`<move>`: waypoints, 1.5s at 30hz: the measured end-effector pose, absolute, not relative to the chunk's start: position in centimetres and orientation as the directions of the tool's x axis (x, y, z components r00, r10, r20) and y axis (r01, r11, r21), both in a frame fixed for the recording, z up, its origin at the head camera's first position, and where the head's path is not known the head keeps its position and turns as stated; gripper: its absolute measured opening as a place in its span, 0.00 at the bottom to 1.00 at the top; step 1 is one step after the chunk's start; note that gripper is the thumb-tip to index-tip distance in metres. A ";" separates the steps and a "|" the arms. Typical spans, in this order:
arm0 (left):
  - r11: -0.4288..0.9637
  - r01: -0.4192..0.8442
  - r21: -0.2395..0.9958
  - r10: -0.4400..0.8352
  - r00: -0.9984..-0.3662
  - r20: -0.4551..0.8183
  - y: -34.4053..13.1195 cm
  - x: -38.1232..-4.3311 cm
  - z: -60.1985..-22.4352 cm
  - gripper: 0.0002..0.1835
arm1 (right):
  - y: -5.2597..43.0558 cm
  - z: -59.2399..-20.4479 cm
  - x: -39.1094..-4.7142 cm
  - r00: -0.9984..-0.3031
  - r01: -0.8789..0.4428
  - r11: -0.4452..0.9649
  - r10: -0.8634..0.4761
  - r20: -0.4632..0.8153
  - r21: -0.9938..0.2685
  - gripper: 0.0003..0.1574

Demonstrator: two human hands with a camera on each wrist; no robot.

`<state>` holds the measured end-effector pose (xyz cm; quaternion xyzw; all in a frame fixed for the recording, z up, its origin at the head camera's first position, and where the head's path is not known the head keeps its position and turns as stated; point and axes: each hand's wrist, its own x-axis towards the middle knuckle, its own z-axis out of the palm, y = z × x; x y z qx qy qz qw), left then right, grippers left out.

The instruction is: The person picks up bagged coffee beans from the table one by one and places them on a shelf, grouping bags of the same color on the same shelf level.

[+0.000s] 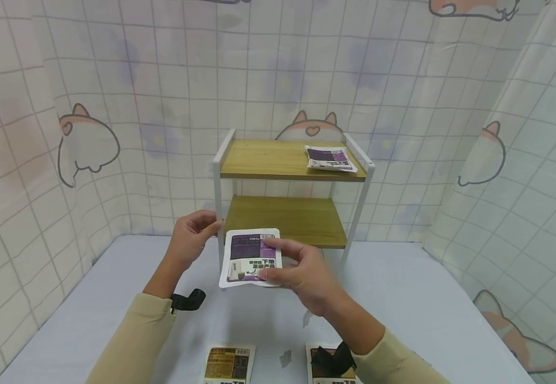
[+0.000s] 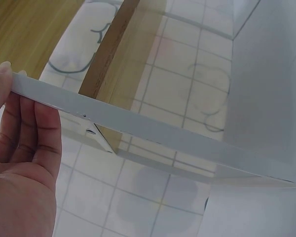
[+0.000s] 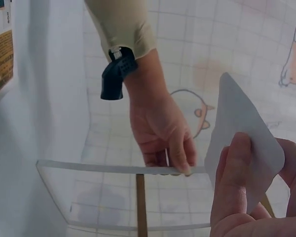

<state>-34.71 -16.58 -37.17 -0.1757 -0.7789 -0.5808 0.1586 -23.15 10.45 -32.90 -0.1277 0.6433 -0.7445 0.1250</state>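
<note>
A small two-tier shelf rack (image 1: 283, 218) with wooden boards and white posts stands on the table. My left hand (image 1: 189, 240) pinches its left front post (image 2: 133, 123) between thumb and fingers, at about the lower board's height. In front of the rack, my right hand (image 1: 307, 274) holds a flat purple-and-white packet (image 1: 244, 253) by its right side, printed face toward me. The packet's plain white back (image 3: 244, 133) shows in the right wrist view, with fingers spread across it. A few similar purple packets (image 1: 330, 159) lie stacked at the right of the top board.
Two brown-and-gold packets lie at the table's near side: one left packet (image 1: 227, 364) and one right packet (image 1: 317, 373), partly covered by the right wrist's black strap (image 1: 333, 360). Grey patches (image 1: 285, 358) mark the white table (image 1: 393, 298). A checked curtain (image 1: 172, 80) hangs behind.
</note>
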 end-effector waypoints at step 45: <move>0.269 0.458 0.848 0.089 -0.888 0.451 -16.5 -34.6 -37.1 0.14 | 10.8 -25.7 -23.3 -0.950 -0.163 -0.047 -0.262 0.170 -0.986 0.37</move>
